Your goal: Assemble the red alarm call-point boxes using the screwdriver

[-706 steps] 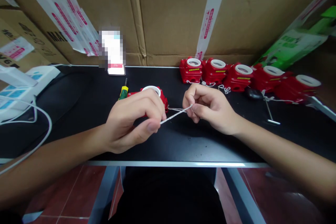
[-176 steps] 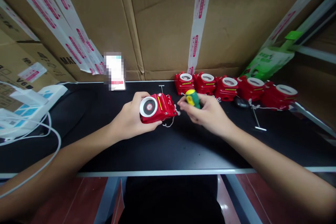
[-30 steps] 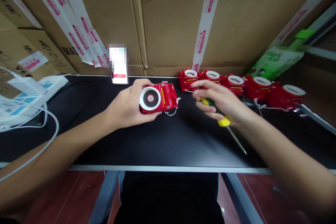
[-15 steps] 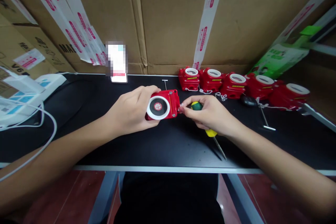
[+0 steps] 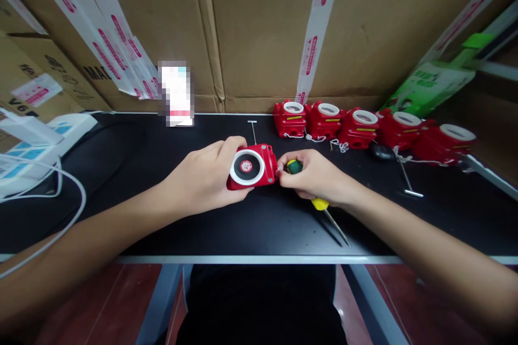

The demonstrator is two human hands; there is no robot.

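Observation:
My left hand [image 5: 210,178] grips a small red box [image 5: 259,166] with a white-ringed round window, tipped so the window faces me, just above the black table [image 5: 162,215]. My right hand [image 5: 313,178] holds a green-and-yellow screwdriver [image 5: 319,204] in its palm, shaft pointing toward me and down to the table. The fingertips of that hand pinch at the box's right side, where a thin white string is mostly hidden.
Several matching red boxes [image 5: 364,126] stand in a row at the back right, with a black mouse-like object [image 5: 381,152] and a T-handled tool [image 5: 408,180] beside them. Another T-tool [image 5: 253,128], a phone [image 5: 176,94], white power strips [image 5: 36,135], and cardboard walls surround.
The right hand, which was lifted away with the screwdriver a second ago, has come back to the box's right side. The left hand has moved the box slightly nearer and lower.

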